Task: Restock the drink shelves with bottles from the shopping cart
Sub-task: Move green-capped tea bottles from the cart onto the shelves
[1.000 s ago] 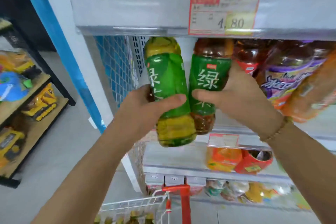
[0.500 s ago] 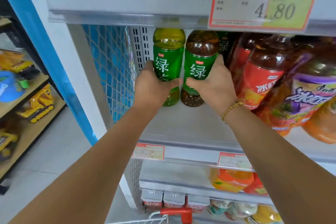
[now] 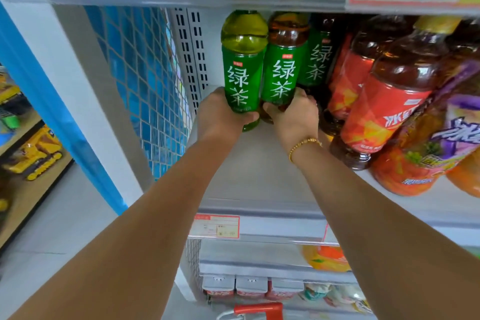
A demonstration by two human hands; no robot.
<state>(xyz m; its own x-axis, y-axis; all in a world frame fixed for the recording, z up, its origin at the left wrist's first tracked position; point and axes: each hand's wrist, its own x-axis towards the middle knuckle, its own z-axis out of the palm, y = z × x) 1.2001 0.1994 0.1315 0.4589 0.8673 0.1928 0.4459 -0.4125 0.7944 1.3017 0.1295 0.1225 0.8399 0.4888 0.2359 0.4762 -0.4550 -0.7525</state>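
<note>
Head view: the left hand (image 3: 220, 114) wraps its fingers around the base of a green tea bottle (image 3: 242, 70) at 12 o'clock on the drink shelf (image 3: 259, 176). The right hand (image 3: 293, 117) clasps the darker green tea bottle (image 3: 283, 65) beside it. Both stand upright at the back, seemingly placed; release remains. The cart handle (image 3: 258, 309) shows at 6 o'clock, its remaining stock unseen.

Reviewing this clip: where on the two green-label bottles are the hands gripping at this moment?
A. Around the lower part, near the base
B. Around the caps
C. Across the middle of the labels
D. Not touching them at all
A. The left hand wraps the lower end of the left green-label bottle, and the right hand holds the base of the right green-label bottle; both labels show fully above the hands.
</note>
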